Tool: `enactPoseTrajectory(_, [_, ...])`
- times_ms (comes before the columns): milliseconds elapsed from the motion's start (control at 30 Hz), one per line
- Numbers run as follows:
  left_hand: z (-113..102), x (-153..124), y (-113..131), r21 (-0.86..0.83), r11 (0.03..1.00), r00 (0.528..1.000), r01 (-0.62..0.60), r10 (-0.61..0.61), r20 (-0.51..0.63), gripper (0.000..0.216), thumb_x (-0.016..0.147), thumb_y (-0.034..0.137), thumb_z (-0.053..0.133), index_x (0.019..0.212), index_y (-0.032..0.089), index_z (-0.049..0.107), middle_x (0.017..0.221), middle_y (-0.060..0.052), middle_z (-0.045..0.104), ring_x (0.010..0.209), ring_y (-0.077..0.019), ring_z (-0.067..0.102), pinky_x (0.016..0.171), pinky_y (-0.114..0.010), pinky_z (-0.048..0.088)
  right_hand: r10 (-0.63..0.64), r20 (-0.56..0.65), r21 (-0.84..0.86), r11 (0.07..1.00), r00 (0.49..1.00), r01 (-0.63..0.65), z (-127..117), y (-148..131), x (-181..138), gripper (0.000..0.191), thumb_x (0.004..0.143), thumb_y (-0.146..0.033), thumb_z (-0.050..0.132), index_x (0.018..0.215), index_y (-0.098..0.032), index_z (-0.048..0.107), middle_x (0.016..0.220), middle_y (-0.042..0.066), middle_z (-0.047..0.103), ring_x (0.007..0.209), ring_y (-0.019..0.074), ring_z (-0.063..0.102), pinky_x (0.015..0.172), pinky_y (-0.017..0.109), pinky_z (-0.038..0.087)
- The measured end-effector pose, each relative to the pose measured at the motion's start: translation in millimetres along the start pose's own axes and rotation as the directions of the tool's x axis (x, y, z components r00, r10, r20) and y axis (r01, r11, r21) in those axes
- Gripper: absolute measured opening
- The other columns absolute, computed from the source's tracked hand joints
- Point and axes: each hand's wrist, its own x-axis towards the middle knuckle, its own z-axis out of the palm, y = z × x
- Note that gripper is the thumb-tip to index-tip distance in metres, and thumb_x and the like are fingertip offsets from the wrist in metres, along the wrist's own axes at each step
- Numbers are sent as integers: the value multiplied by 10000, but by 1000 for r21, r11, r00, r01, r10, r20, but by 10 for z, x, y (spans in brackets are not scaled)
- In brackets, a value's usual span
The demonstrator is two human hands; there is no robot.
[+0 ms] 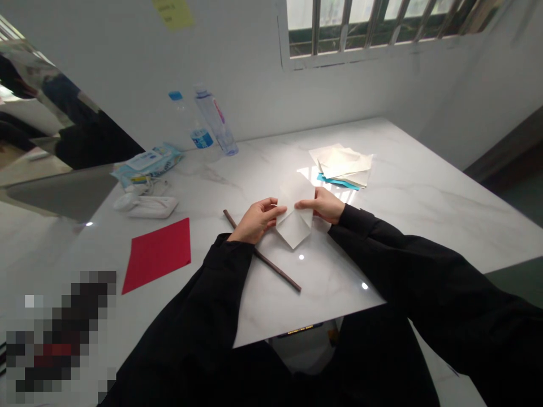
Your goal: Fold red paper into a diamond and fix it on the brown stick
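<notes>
A partly folded white paper sheet (294, 221) lies on the white marble table (424, 192) in front of me. My left hand (255, 220) pinches its left edge with thumb and fingers closed. My right hand (323, 204) pinches the right side of the same sheet, its fingers pressed onto a fold. Both arms are in black sleeves. A thin brown stick (271, 264) lies on the table, passing under my left wrist.
A red paper sheet (158, 253) lies at the left. A stack of cream and blue papers (343, 167) sits behind my hands. Two plastic bottles (212, 121), a wipes packet (146, 164) and a white case (148, 206) stand at the back left.
</notes>
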Motion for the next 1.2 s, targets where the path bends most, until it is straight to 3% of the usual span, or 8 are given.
enactPoseTrajectory(133, [24,-11,-2,10,1000,1000,13,-13,13,383,651,315,913,931,165,699,953,-57,733,875,-175,679,775,-282,521,1,-63,32,999,998,1,-35,-60,5,382,636,-183,841,994,-149,714,1000,76,782,897,223,717,754,318,605])
enactPoseTrajectory(400, [-5,17,8,-21,999,997,-49,47,-56,451,587,372,944,849,167,639,846,0,671,785,-135,633,739,-256,506,65,130,-46,997,989,-59,1,39,-11,349,591,-173,869,906,-151,719,894,46,779,827,210,714,764,308,593])
enactPoseTrajectory(667, [12,-9,-3,-26,1000,999,2,-3,-41,471,587,349,948,913,172,658,888,-26,701,805,-150,659,754,-274,506,11,-10,-1,1000,1000,-11,-27,26,26,358,613,-209,861,937,-158,715,937,54,786,838,216,718,776,322,590])
enactPoseTrajectory(900, [-2,-37,38,-27,999,996,-45,43,-77,492,568,411,952,854,169,634,850,-7,678,785,-140,635,747,-268,506,74,124,-62,996,989,-67,23,69,-17,422,592,-205,885,980,-147,729,937,60,794,843,225,730,792,331,591])
enactPoseTrajectory(1200, [-18,-28,34,-2,993,977,-117,115,-179,478,609,506,937,812,160,678,707,21,613,672,-106,573,673,-242,483,61,102,-49,997,993,-56,15,4,-25,412,578,-209,892,958,-160,741,926,53,802,831,214,736,799,318,585])
